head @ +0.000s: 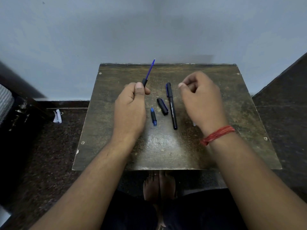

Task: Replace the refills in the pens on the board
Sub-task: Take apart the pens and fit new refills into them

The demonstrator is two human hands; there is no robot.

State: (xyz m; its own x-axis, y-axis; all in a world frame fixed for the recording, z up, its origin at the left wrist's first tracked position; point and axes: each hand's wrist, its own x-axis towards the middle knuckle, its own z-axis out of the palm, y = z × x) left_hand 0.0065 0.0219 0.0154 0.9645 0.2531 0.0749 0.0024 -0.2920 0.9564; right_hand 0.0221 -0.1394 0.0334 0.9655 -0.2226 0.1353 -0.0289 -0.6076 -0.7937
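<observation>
My left hand (131, 107) grips a black pen barrel (144, 82) from which a blue refill (150, 69) sticks out, pointing up and away. My right hand (201, 98) hovers over the right side of the worn brown board (166, 150), fingers curled loosely with nothing visible in them. Between the hands lie a whole black capped pen (172, 107), a loose black cap (162, 106) and a short black and blue pen piece (153, 116).
The board stands against a pale wall (149, 30). A red thread band (217, 135) circles my right wrist. Dark speckled floor surrounds the board, with a scrap of paper (57, 116) on the left and my bare feet (159, 185) below the front edge.
</observation>
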